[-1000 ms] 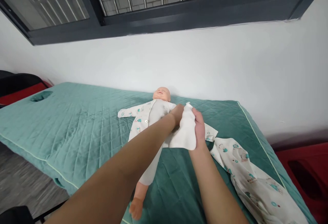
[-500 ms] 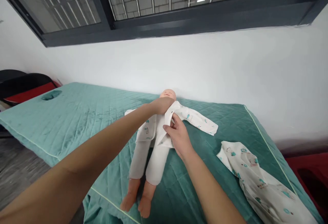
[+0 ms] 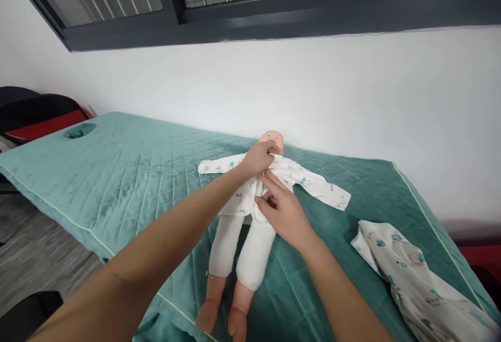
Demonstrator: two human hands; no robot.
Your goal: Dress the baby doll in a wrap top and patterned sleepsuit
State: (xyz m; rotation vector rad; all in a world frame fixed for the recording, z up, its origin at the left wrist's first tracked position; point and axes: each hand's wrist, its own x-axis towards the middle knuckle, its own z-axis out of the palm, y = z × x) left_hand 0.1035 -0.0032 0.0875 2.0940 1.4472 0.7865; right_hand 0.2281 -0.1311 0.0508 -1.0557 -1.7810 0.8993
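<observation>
A baby doll (image 3: 271, 138) lies on its back, its head toward the wall and its bare feet toward me. It wears a white long-sleeved baby shirt (image 3: 321, 186) with small teal prints and white leg coverings (image 3: 254, 258). At the collar, just below the doll's face, my left hand (image 3: 259, 158) has its fingers closed on the shirt. Lower down the chest, the thumb and fingers of my right hand (image 3: 285, 211) grip the shirt's front edge. My hands partly hide the front opening, including any fastenings there.
A quilted teal cover (image 3: 148, 175) lies over the bed, which has a face hole (image 3: 80, 130) at its left end. Printed white baby clothing (image 3: 410, 274) lies at the right. Black-and-red chairs (image 3: 43, 117) stand left. A white wall (image 3: 352, 86) rises behind the bed.
The shirt's lifted front flap now lies down over the doll's chest. My right hand has lowered with it, and my left hand has come to the collar. The view has shifted slightly.
</observation>
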